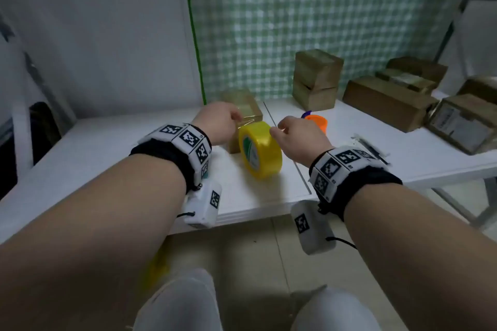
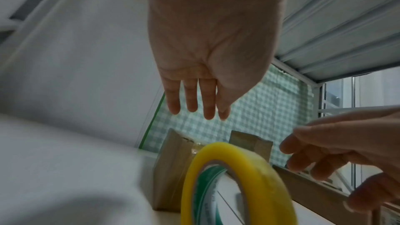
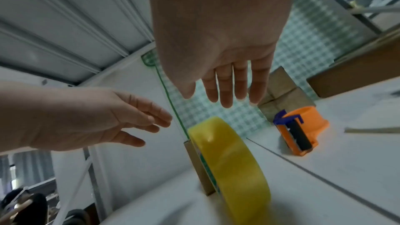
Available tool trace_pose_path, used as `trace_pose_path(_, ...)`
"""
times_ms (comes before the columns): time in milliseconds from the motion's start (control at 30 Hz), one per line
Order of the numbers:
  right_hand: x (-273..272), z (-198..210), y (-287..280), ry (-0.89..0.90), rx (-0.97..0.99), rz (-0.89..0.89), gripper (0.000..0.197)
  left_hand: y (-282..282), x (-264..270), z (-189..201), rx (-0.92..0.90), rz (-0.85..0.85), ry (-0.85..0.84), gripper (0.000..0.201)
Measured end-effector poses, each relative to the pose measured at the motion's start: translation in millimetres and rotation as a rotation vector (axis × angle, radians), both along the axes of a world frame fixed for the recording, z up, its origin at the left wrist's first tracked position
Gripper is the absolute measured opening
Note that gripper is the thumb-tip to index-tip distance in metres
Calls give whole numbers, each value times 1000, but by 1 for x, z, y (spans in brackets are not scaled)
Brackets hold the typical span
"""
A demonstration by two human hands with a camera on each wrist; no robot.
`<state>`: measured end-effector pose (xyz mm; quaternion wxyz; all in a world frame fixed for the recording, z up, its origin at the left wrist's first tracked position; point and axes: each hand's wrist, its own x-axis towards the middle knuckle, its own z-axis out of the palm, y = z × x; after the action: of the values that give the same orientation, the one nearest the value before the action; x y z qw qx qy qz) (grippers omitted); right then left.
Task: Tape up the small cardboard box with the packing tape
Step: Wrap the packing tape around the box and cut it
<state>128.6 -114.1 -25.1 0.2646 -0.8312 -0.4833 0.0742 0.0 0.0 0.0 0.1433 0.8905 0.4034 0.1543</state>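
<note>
A yellow roll of packing tape point(image 1: 259, 152) point(image 2: 249, 168) point(image 3: 229, 160) stands on edge on the white table point(image 1: 121, 158). It leans against the small cardboard box point(image 1: 246, 106) point(image 2: 171, 168) point(image 3: 191, 153) just behind it. My left hand point(image 1: 219, 122) point(image 2: 194, 105) point(image 3: 129, 122) hovers over the box's left side, fingers straight and holding nothing. My right hand point(image 1: 295, 134) point(image 3: 227, 95) point(image 2: 324, 156) hangs above the roll's right side, fingers relaxed and empty. A thin glint of tape shows on the box top by the left fingertips.
An orange tape dispenser point(image 1: 316, 121) point(image 3: 301, 129) sits right of the roll. Two stacked boxes point(image 1: 316, 80) and several more boxes point(image 1: 387, 102) stand at the back right. A checked curtain hangs behind. The table's front edge point(image 1: 242, 212) is near my wrists.
</note>
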Motion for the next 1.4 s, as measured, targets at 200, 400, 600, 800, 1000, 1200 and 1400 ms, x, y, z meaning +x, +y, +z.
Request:
trace_pose_path(200, 14, -8, 45, 261, -44, 9, 57, 52, 29, -19, -65, -4, 33, 38)
trace_pose_path(400, 19, -19, 67, 556, -231, -18, 69, 76, 40, -34, -102, -72, 73, 40)
trace_pose_path(600, 18, -12, 66, 795, -366, 109, 40, 89, 42, -31, -86, -151, 187, 41)
trace_pose_path(800, 11, -5, 66, 914, -508, 197, 27, 92, 46, -29, -62, -270, 309, 46)
trace_pose_path(1000, 8, -10, 60, 1011, -508, 205, 27, 96, 43, -23, -53, -304, 375, 48)
trace_pose_path(1200, 1, -10, 57, 981, -436, 133, 37, 91, 44, -21, -31, -316, 424, 50)
trace_pose_path(1400, -5, -11, 58, 1011, -380, 96, 40, 89, 48, -25, 34, -292, 440, 49)
